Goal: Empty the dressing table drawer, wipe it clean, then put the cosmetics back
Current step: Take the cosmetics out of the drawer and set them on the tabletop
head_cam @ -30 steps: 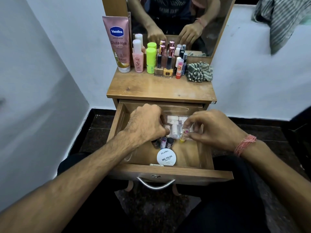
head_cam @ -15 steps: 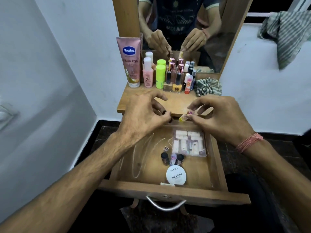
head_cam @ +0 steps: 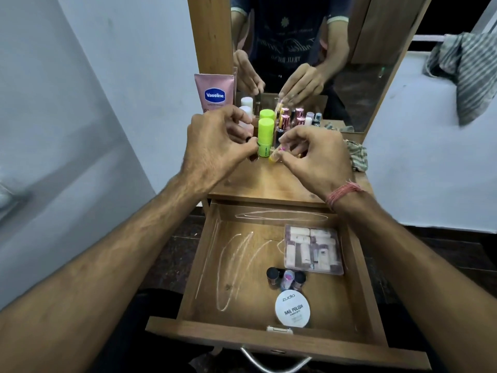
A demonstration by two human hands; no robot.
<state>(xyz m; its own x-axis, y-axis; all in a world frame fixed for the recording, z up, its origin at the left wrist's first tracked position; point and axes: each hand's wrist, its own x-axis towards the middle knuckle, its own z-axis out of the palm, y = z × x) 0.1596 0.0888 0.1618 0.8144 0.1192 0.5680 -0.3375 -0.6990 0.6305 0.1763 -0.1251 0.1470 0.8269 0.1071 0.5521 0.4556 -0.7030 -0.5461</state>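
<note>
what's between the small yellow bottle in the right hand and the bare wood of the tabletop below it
Nothing visible. The right hand pinches the small yellow bottle low over the wooden tabletop, with bare wood just in front. The lime-green cylinder stands close on its left, beside rather than below.

Vaseline tube (head_cam: 215, 95) perhaps half-hidden
</note>
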